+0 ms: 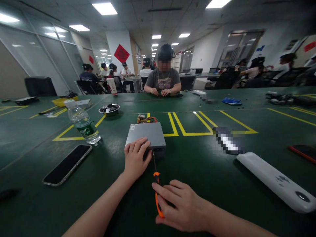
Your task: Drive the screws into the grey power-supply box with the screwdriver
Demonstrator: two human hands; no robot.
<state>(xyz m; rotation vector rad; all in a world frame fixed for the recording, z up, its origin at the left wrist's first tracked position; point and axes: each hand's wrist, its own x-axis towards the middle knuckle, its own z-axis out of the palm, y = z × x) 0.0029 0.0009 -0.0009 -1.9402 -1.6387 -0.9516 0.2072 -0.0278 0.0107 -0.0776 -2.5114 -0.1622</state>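
Observation:
A grey metal computer power supply [148, 133] lies on the green table in front of me, a bundle of coloured cables [148, 119] at its far side. My left hand [137, 158] grips its near left corner, fingers over the top and thumb at the front face. Between the fingers of my right hand [180, 205] is an orange and black screwdriver [158, 194]. Its thin shaft points away from me, and the tip meets the near face of the power supply beside my left thumb. Whether it sits in a screw is too small to tell.
A water bottle [82, 123] and a phone [67, 165] are on the left, with a metal bowl [109, 110] of small parts behind. To the right lie a long white device [274, 179] and another phone [303, 154]. Across the table sits a person [163, 77].

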